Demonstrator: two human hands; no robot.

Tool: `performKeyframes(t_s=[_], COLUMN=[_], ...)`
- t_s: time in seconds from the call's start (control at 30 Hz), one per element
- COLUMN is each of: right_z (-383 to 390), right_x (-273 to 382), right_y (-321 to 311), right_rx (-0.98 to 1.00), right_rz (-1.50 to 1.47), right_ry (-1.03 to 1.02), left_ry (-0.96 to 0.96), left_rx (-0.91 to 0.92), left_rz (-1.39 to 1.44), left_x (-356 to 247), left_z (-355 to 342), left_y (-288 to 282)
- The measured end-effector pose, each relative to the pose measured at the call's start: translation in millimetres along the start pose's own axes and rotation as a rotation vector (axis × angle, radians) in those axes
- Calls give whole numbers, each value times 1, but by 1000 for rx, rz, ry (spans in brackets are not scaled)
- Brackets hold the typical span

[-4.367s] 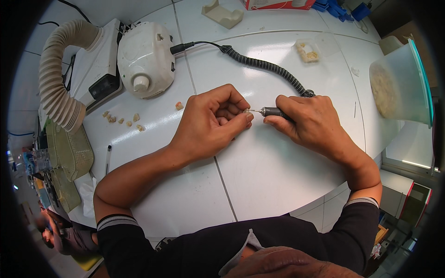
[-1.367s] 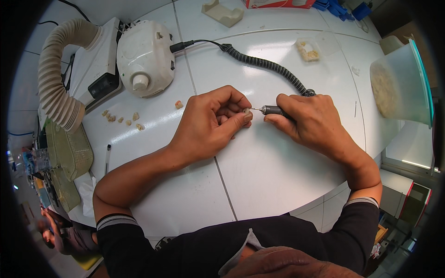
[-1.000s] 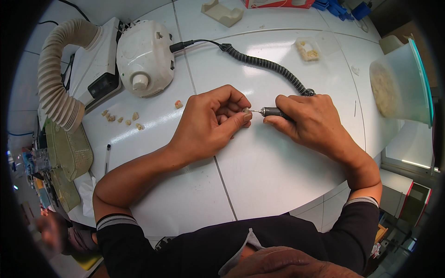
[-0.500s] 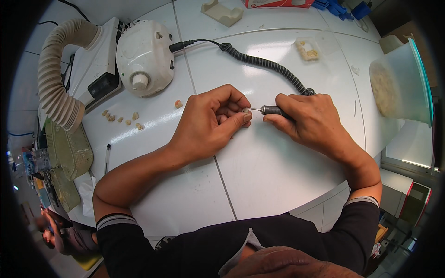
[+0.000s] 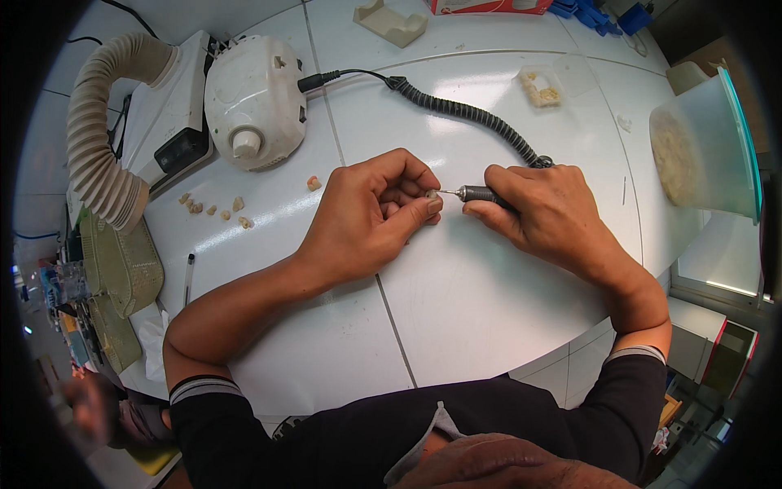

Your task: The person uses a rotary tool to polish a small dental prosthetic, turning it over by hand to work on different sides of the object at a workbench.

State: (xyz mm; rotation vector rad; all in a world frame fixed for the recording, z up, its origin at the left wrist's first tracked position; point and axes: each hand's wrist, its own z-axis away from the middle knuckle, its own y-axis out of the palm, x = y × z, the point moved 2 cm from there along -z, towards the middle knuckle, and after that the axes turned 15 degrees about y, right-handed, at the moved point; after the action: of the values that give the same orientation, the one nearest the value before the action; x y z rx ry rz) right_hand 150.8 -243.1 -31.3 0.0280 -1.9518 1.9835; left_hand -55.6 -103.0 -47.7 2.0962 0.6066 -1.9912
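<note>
Between the thumb and fingers of my left hand (image 5: 371, 210) is a small pale tooth-like piece (image 5: 432, 195), mostly hidden by the fingertips. My right hand (image 5: 547, 208) grips a dark rotary handpiece (image 5: 482, 195). Its thin metal bit (image 5: 448, 192) points left and reaches the piece, or very nearly so. A coiled black cord (image 5: 472, 113) runs from the handpiece toward a white control unit (image 5: 254, 106) with a round knob. Left of my left hand lie several small yellowish tooth-like pieces (image 5: 238, 204) and one pinkish piece (image 5: 314, 183).
A ribbed hose (image 5: 94, 138) arches at the left, above a green perforated mat (image 5: 126, 265). A pen (image 5: 189, 277) lies near my left forearm. At the far right are an open small clear box (image 5: 544, 96) and a large translucent tub (image 5: 700, 147). Another person (image 5: 122, 416) is at lower left.
Both of my hands, the piece and the handpiece keep almost the same place. The other person at lower left has shifted and looks blurred.
</note>
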Motion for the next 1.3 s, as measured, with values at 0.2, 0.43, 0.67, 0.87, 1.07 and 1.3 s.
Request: performKeyframes(t_s=[0.2,0.43,0.67,0.87,1.07,1.3], right_z=[0,0,0,0,0,1], right_x=[0,1,0,-1,-1,-1], right_y=[-1,-1,0,0,0,1], right_rx=[3,-14,-13,-5,-13,-44], right_rz=[3,-5,-4,4,2,-17], right_ry=[-3,6,5,-15,-18,1], left_ry=[-10,-5,3,-12,56,-53], left_rx=[-4,-1,1,0,-19,4], left_rz=[13,12,-3,5,17,-3], left_x=[1,1,1,0,5,-2], left_z=[0,0,0,0,1,1], left_y=[0,0,0,0,1,0])
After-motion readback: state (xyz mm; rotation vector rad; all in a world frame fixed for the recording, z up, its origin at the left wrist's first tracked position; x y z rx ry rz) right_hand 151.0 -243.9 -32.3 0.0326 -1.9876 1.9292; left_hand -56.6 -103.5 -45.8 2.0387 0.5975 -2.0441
